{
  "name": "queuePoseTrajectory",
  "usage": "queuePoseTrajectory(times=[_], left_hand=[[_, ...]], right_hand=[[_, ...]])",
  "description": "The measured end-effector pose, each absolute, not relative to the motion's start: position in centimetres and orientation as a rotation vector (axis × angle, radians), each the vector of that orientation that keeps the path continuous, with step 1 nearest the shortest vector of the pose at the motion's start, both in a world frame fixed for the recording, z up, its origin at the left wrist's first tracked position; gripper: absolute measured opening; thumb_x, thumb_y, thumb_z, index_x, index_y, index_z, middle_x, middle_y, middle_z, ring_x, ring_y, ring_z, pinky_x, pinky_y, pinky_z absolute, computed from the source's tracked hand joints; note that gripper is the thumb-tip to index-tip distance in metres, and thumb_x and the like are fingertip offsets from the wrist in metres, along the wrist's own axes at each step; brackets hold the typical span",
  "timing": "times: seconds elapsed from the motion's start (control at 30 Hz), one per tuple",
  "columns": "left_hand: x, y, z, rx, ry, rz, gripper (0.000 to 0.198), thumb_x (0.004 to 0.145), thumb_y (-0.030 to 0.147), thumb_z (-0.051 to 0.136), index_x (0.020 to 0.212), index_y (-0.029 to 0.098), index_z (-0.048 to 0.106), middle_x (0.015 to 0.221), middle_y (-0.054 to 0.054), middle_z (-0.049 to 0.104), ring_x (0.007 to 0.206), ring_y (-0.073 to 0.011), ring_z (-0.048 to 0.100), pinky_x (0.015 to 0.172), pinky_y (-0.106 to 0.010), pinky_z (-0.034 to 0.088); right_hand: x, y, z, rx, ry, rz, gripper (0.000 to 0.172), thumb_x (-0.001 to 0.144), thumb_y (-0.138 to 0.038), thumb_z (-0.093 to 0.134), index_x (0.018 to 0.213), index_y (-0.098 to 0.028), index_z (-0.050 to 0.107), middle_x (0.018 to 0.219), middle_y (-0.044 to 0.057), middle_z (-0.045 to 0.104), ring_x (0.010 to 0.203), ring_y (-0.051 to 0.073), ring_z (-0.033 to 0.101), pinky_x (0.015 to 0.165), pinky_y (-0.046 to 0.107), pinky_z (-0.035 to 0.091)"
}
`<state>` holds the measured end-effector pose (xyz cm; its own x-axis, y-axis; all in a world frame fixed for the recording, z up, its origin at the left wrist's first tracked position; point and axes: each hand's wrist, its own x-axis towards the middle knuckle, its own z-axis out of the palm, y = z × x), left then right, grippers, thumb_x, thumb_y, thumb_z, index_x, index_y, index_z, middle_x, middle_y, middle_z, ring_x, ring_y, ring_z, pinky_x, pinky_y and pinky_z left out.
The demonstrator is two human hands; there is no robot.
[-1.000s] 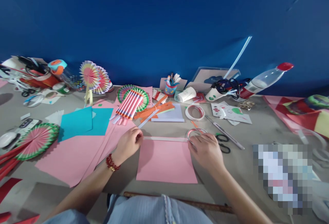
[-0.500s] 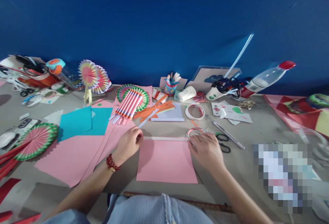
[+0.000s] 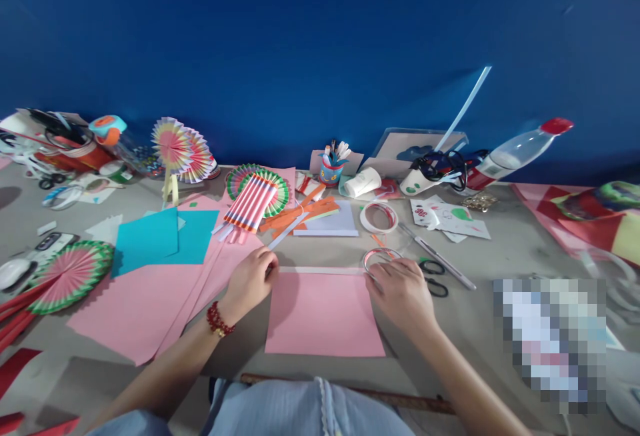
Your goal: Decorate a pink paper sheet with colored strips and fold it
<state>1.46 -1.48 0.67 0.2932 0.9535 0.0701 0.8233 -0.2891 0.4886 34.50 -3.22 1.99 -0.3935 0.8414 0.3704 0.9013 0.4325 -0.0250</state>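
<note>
A pink sheet of paper [image 3: 324, 316] lies on the table in front of me, with a pale strip of tape [image 3: 320, 269] running along its far edge. My left hand [image 3: 251, 281], with a red bead bracelet at the wrist, is closed in a pinch on the strip's left end at the sheet's far left corner. My right hand [image 3: 400, 293] is closed on the strip's right end at the far right corner, just in front of a roll of tape [image 3: 381, 258].
Larger pink sheets [image 3: 150, 303] and teal paper [image 3: 160, 236] lie to the left, with pleated paper fans [image 3: 70, 275]. Behind are a second tape roll [image 3: 379, 217], a craft knife [image 3: 440, 257], black scissors [image 3: 434, 277], a cup of brushes [image 3: 332, 166] and a bottle [image 3: 515, 151].
</note>
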Motion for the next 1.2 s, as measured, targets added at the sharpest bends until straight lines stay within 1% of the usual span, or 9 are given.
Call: queuePoseTrajectory(times=[0.17, 0.37, 0.43, 0.57, 0.73, 0.8, 0.93, 1.2], left_hand=[[1.6, -1.6, 0.7, 2.223, 1.618, 0.484, 0.013, 0.081, 0.009, 0.051, 0.08, 0.021, 0.053, 0.083, -0.003, 0.059, 0.077, -0.0182, 0.058, 0.07, -0.029, 0.044], [1.8, -1.7, 0.9, 2.248, 1.617, 0.481, 0.011, 0.084, 0.011, 0.05, 0.081, 0.021, 0.051, 0.085, -0.003, 0.058, 0.08, -0.0194, 0.059, 0.071, -0.029, 0.044], [1.7, -1.7, 0.8, 2.251, 1.614, 0.483, 0.011, 0.084, 0.011, 0.05, 0.081, 0.022, 0.05, 0.085, -0.003, 0.058, 0.08, -0.0198, 0.059, 0.071, -0.029, 0.044], [1.5, -1.7, 0.5, 2.254, 1.608, 0.49, 0.01, 0.085, 0.011, 0.05, 0.082, 0.021, 0.051, 0.086, -0.003, 0.058, 0.081, -0.0201, 0.059, 0.072, -0.03, 0.045], [1.5, -1.7, 0.3, 2.258, 1.582, 0.507, 0.01, 0.087, 0.013, 0.049, 0.083, 0.021, 0.051, 0.086, -0.003, 0.058, 0.081, -0.02, 0.059, 0.071, -0.029, 0.045], [1.5, -1.7, 0.3, 2.254, 1.583, 0.51, 0.009, 0.087, 0.014, 0.049, 0.083, 0.022, 0.051, 0.086, -0.003, 0.058, 0.08, -0.0201, 0.059, 0.07, -0.029, 0.045], [1.4, -1.7, 0.2, 2.246, 1.599, 0.509, 0.008, 0.088, 0.015, 0.049, 0.084, 0.022, 0.051, 0.086, -0.003, 0.058, 0.08, -0.0198, 0.059, 0.072, -0.03, 0.046], [1.4, -1.6, 0.1, 2.239, 1.588, 0.497, 0.008, 0.088, 0.016, 0.048, 0.083, 0.021, 0.051, 0.086, -0.003, 0.057, 0.08, -0.0198, 0.058, 0.071, -0.031, 0.047]], right_hand=[[34.5, -3.2, 2.3, -1.488, -2.377, -0.237, 0.017, 0.092, -0.02, 0.051, 0.079, -0.02, 0.063, 0.066, 0.002, 0.067, 0.067, 0.017, 0.057, 0.084, 0.033, 0.032], [34.9, -3.0, 2.4, -1.481, -2.348, -0.228, 0.026, 0.097, -0.024, 0.048, 0.076, -0.02, 0.061, 0.063, 0.0, 0.064, 0.064, 0.016, 0.056, 0.082, 0.031, 0.033], [35.0, -3.0, 2.3, -1.496, -2.345, -0.233, 0.025, 0.098, -0.025, 0.049, 0.077, -0.02, 0.062, 0.062, 0.0, 0.063, 0.064, 0.016, 0.056, 0.083, 0.031, 0.033], [35.4, -2.9, 2.2, -1.492, -2.38, -0.263, 0.02, 0.098, -0.024, 0.05, 0.085, -0.021, 0.065, 0.061, -0.001, 0.062, 0.064, 0.015, 0.056, 0.083, 0.031, 0.033], [35.8, -2.6, 2.1, -1.406, -2.519, -0.319, 0.022, 0.093, -0.013, 0.052, 0.077, -0.022, 0.065, 0.059, -0.002, 0.058, 0.059, 0.014, 0.051, 0.078, 0.032, 0.032], [35.9, -2.4, 2.2, -1.393, -2.562, -0.31, 0.022, 0.09, -0.01, 0.052, 0.077, -0.021, 0.065, 0.06, -0.001, 0.058, 0.06, 0.015, 0.051, 0.078, 0.032, 0.032], [35.8, -2.2, 2.3, -1.376, -2.603, -0.287, 0.022, 0.087, -0.006, 0.052, 0.082, -0.022, 0.067, 0.062, 0.0, 0.059, 0.062, 0.016, 0.051, 0.08, 0.033, 0.033], [35.8, -1.9, 1.6, -1.406, -2.643, -0.254, 0.023, 0.085, -0.004, 0.054, 0.084, -0.022, 0.069, 0.063, -0.002, 0.061, 0.061, 0.014, 0.052, 0.085, 0.032, 0.032]])
